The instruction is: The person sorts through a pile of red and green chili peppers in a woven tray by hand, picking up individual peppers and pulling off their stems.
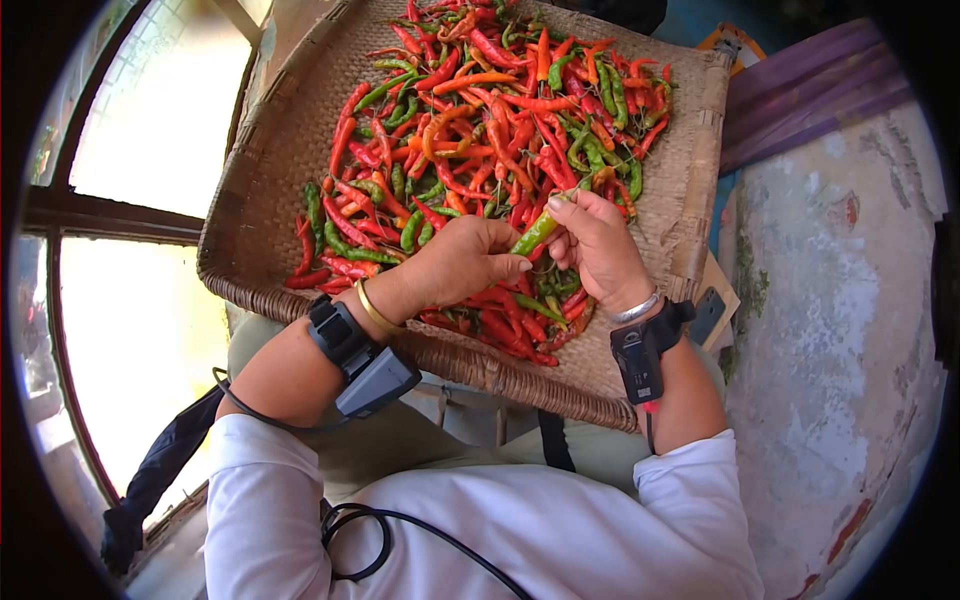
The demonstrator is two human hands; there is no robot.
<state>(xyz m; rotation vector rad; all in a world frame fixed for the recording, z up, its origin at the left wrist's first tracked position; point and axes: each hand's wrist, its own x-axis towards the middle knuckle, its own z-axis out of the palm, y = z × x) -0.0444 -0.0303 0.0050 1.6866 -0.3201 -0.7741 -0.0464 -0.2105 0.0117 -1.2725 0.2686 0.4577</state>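
Observation:
A green chili pepper is held between my two hands, above a pile of chilies. My left hand pinches its lower end between thumb and fingers. At the upper end, the fingers of my right hand are closed around the tip near the stem. Red, orange and green chilies lie heaped beneath and beyond both hands. They rest in a wide woven basket with a thick braided rim, which sits over my lap.
On the left is a bright window with a dark frame. A worn, peeling wall is on the right, with purple cloth above it. A phone lies beside the basket's right edge. A black cable loops across my shirt.

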